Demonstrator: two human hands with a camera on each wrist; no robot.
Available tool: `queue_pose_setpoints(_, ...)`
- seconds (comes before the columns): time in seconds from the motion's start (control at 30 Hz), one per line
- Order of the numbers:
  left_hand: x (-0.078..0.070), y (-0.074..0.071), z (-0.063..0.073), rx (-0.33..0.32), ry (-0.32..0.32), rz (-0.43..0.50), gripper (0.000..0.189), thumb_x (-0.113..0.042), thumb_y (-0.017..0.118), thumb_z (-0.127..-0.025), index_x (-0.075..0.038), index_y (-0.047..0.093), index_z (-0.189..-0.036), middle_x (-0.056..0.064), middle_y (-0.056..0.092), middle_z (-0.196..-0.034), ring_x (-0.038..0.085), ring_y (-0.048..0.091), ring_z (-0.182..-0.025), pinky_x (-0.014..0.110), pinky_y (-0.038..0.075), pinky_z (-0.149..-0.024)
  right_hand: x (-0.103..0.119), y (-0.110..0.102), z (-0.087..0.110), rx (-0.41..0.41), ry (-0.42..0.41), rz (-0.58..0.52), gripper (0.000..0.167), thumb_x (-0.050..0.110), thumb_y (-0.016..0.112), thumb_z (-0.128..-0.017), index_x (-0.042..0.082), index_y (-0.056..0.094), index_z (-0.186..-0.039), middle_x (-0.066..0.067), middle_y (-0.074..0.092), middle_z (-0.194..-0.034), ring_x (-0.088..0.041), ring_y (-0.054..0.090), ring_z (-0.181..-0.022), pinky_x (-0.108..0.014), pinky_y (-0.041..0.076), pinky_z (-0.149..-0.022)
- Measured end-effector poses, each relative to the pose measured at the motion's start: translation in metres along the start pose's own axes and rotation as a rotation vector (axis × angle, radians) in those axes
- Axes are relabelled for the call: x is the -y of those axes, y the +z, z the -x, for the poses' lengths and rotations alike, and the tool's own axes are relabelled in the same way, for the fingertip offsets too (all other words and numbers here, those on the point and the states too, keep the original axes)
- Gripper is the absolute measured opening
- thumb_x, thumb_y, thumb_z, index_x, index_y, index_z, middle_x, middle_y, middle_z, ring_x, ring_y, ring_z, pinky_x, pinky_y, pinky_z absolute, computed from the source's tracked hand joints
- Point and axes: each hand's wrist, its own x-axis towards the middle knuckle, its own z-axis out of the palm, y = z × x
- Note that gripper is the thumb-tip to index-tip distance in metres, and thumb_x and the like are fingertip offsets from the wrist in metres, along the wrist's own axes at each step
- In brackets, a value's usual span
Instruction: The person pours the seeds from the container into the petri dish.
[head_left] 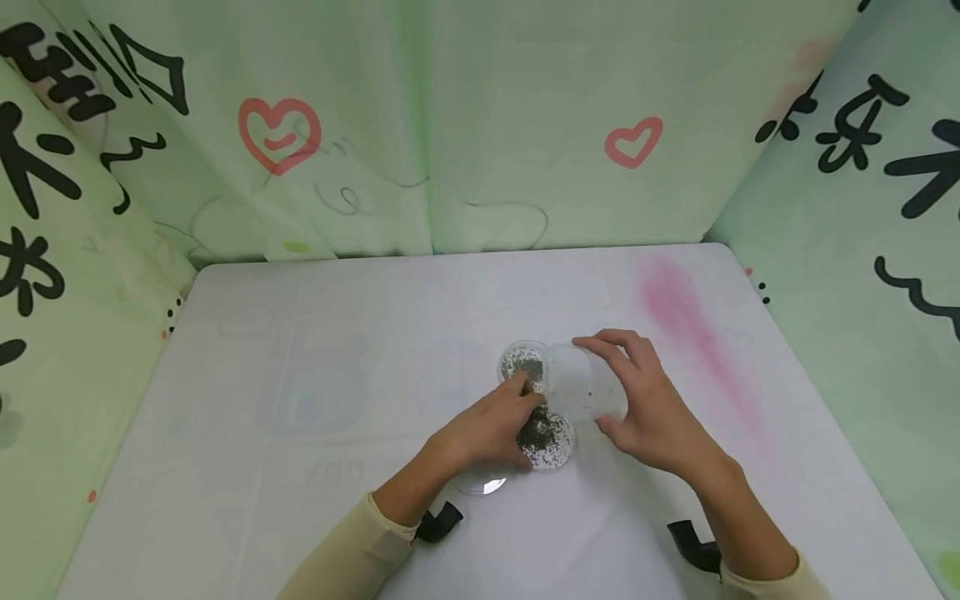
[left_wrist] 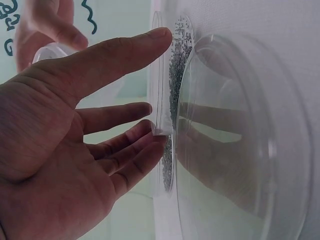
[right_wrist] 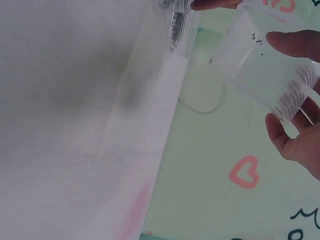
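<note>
My left hand (head_left: 483, 429) reaches over a round clear petri dish (head_left: 553, 442) scattered with dark specks. Its thumb and fingers grip that dish at opposite sides of the rim. Behind it lies a second petri dish (head_left: 517, 357), also speckled, partly covered by my fingers. A clear dish (left_wrist: 225, 165) without specks looms large in the left wrist view, below the left hand. To the right, my right hand (head_left: 652, 408) holds a clear plastic container (right_wrist: 250, 47) between thumb and fingers. A few dark specks show on it, and one edge is ribbed.
A white cloth-covered table (head_left: 315, 375) carries everything, with a pink stain (head_left: 686, 308) at the back right. Pale green curtains (head_left: 480, 125) with hearts and black writing enclose its back and sides. Black curved pieces (head_left: 438, 523) sit at both wrists.
</note>
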Motion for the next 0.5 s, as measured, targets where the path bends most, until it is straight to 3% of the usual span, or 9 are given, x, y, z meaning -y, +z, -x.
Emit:
queue_pose_setpoints(0.2, 0.0, -0.001, 0.001, 0.003, -0.021, 0.019, 0.085, -0.019, 0.096, -0.073, -0.004, 0.056, -0.147, 0.004, 0.048, -0.125, 0.013, 0.055, -0.116, 0.022, 0.051, -0.1, -0.035, -0.004, -0.017, 0.035, 0.124, -0.137, 0.098, -0.009, 0.091, -0.063, 0.013, 0.05, -0.149, -0.012, 0.05, -0.141, -0.031, 0.051, -0.126, -0.055, 0.05, -0.09)
queue_pose_setpoints(0.5, 0.0, -0.001, 0.0, 0.007, -0.003, 0.011, 0.084, -0.018, 0.095, -0.073, -0.004, 0.057, -0.146, 0.004, 0.048, -0.126, 0.013, 0.055, -0.115, 0.021, 0.05, -0.099, -0.083, -0.01, -0.04, 0.203, 0.323, -0.418, 0.09, -0.007, 0.085, -0.076, 0.012, 0.042, -0.154, -0.015, 0.045, -0.151, -0.038, 0.044, -0.141, -0.062, 0.047, -0.106)
